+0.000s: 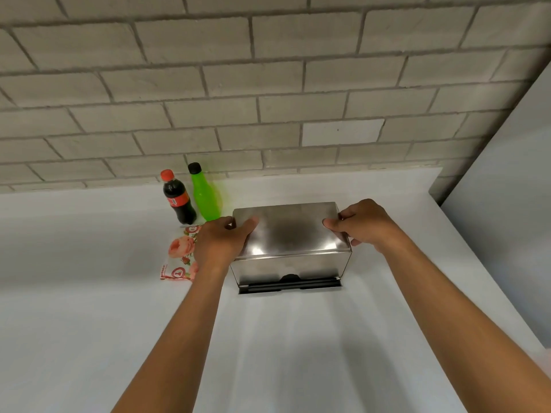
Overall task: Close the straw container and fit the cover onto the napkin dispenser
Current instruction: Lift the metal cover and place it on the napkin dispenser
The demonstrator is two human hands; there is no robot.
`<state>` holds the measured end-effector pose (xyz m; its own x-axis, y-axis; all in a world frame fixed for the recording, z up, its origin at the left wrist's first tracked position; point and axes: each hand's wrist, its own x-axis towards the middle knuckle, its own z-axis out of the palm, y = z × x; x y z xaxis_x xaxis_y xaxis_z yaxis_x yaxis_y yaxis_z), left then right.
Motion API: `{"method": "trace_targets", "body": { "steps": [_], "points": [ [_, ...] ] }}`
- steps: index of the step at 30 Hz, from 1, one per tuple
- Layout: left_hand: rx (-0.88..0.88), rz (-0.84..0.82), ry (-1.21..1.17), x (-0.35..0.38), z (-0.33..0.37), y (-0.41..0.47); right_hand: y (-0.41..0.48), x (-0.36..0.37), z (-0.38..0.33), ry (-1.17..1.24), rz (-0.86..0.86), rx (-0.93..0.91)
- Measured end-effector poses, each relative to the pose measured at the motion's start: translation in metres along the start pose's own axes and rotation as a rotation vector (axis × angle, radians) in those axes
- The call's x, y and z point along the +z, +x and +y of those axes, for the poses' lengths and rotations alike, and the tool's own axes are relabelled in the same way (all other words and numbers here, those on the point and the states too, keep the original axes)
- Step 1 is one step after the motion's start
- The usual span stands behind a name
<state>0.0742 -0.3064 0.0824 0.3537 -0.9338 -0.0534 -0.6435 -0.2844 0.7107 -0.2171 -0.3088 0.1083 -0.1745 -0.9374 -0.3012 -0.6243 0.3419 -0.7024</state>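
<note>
Straw container (290, 248) lid is being pressed shut, grasped at both ends by left hand (222, 244) and right hand (365, 226); even downward pressure should be kept.

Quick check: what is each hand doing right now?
Left hand: closed on the left end of the shiny stainless-steel box cover.
Right hand: closed on the cover's right end, thumb on top.

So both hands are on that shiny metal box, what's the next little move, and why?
Probably press the metal cover straight down. The left hand and right hand grip its two ends, and it already sits on top of the box, with a seam showing along the front, so an even push should seat it.
</note>
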Motion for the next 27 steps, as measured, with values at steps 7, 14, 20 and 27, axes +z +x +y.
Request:
{"method": "trace_targets", "body": {
  "steps": [7,14,20,27],
  "points": [
    [-0.014,-0.004,-0.106,0.001,0.0,-0.009,-0.004,0.003,0.001,0.024,0.024,0.015],
    [0.01,-0.026,-0.052,-0.001,-0.001,-0.01,-0.019,0.015,0.002,-0.022,0.128,0.013],
    [0.154,0.027,-0.027,-0.013,0.007,-0.021,-0.045,0.01,0.016,0.056,0.168,0.051],
    [0.487,-0.035,-0.046,0.006,0.065,-0.056,-0.096,-0.04,0.066,0.145,0.309,0.128]
  ]
}}
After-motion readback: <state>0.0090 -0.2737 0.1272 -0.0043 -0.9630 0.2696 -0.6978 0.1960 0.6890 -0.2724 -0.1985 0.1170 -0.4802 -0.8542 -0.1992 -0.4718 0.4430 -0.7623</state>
